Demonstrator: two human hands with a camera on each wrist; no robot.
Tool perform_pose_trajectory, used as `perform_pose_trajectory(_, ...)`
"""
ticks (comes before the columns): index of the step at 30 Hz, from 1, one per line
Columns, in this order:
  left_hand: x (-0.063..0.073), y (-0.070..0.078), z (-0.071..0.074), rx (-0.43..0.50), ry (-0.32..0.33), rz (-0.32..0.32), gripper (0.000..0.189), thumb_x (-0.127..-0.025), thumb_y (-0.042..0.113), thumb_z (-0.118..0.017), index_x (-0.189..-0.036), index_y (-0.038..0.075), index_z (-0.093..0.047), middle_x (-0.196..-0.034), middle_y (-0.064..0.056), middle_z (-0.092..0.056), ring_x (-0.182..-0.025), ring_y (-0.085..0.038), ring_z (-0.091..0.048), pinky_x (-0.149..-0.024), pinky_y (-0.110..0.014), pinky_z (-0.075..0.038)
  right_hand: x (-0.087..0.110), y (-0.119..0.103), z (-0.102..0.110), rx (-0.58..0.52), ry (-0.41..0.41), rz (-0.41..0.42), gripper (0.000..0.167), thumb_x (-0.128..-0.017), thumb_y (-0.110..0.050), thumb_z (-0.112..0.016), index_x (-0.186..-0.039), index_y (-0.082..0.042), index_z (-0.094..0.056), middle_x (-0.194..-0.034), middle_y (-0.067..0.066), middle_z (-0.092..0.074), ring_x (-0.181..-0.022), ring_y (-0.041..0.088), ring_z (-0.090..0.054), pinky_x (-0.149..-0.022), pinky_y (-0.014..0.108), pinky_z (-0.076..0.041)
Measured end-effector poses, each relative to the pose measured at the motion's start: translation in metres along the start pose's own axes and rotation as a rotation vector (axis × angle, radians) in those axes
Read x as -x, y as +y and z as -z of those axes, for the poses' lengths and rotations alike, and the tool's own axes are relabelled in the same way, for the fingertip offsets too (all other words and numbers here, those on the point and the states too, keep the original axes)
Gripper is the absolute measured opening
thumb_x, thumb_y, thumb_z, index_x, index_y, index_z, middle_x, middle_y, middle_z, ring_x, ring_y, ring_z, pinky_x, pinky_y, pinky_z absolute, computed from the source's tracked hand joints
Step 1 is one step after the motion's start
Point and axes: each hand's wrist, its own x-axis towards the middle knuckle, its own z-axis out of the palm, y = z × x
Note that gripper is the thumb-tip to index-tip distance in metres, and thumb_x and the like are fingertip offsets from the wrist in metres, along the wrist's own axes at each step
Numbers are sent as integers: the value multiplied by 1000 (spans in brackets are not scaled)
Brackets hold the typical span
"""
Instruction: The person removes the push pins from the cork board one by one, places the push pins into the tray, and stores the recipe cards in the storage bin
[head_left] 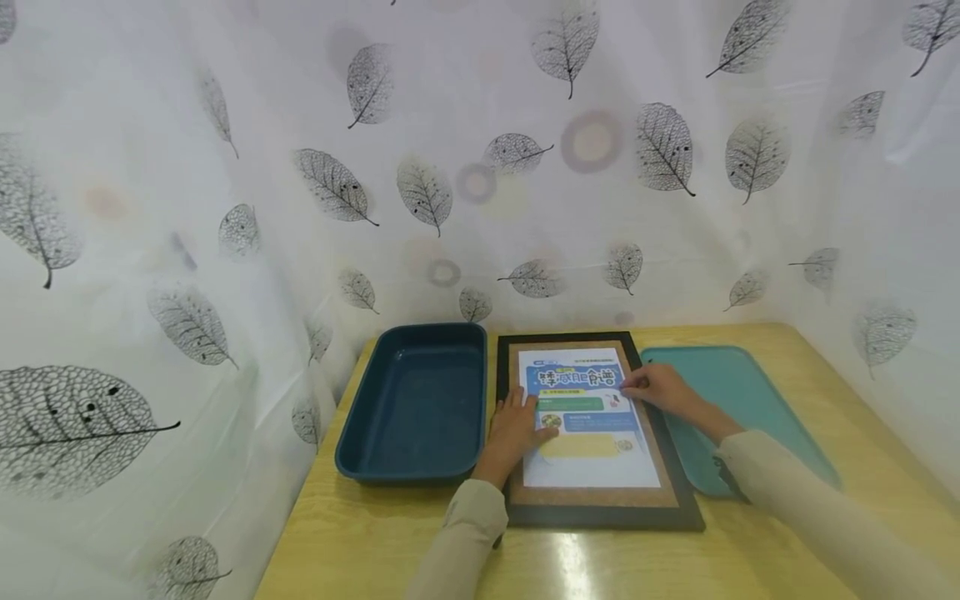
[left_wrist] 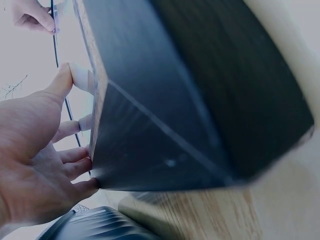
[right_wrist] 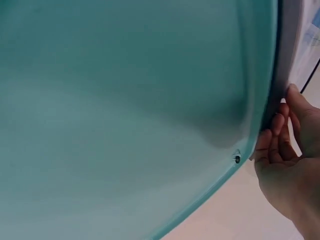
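Observation:
A printed sheet of paper (head_left: 592, 467) lies on a cork board (head_left: 600, 497) with a black frame (head_left: 600, 518). My left hand (head_left: 513, 429) rests on the sheet's left edge with its fingers spread. In the left wrist view, the left hand (left_wrist: 37, 150) reaches over the frame's inner edge, the thumb raised from the other fingers. At the sheet's upper right edge my right hand (head_left: 663, 392) brings thumb and forefinger together on a small translucent thing, mostly hidden by the fingertips. The right wrist view has the right hand (right_wrist: 295, 155) beside the frame, its other fingers curled.
Left of the board stands a deep dark blue tray (head_left: 360, 417). A shallow teal tray (head_left: 731, 408) lies on its right, partly under the right forearm. All rest on a wooden table (head_left: 375, 533), with a leaf-print curtain (head_left: 450, 275) hanging behind and at the sides.

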Motion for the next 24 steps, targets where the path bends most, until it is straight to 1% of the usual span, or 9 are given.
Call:
perform_pose_trajectory(5,0,-1,-1,11,-6,2,80,-95,53,-72,-155,9,-45,-166,-18,-32,-155,-33,-29,-126,-51,-25,-3,-2,1,7,-34,-38,12,-91,-14,-80,-96,-3,-79,-86,4,-73,-75,16,-60,-67,29,-51)
perform_pose_trajectory(9,0,-1,-1,7,-8,-3,80,-95,53,-71,-156,9,-45,-166,-17,-32,-155,-32,-29,-126,-51,-25,-3,-5,3,0,-54,-53,12,-91,-13,-79,-94,-1,-78,-85,5,-73,-74,17,-60,-65,30,-51)
perform_pose_trajectory(13,1,0,0,1,-2,-8,79,-94,53,-73,-154,8,-47,-165,-18,-34,-154,-32,-31,-125,-51,-27,-4,-7,4,-7,-72,-67,11,-93,-12,-77,-94,-1,-76,-86,6,-72,-75,17,-61,-67,30,-52)
perform_pose_trajectory(16,1,0,1,11,4,-10,79,-94,52,-73,-154,7,-47,-165,-20,-34,-154,-33,-31,-125,-51,-28,-3,-8,3,-5,-75,-67,10,-93,-11,-76,-93,-1,-75,-85,6,-72,-75,18,-62,-67,31,-53)
perform_pose_trajectory(24,-1,-1,-2,-4,9,-13,80,-94,53,-73,-153,7,-48,-164,-20,-34,-153,-33,-31,-125,-51,-28,-2,-5,-1,23,-46,-9,8,-94,-8,-74,-90,-1,-73,-81,6,-69,-72,17,-60,-64,29,-52)
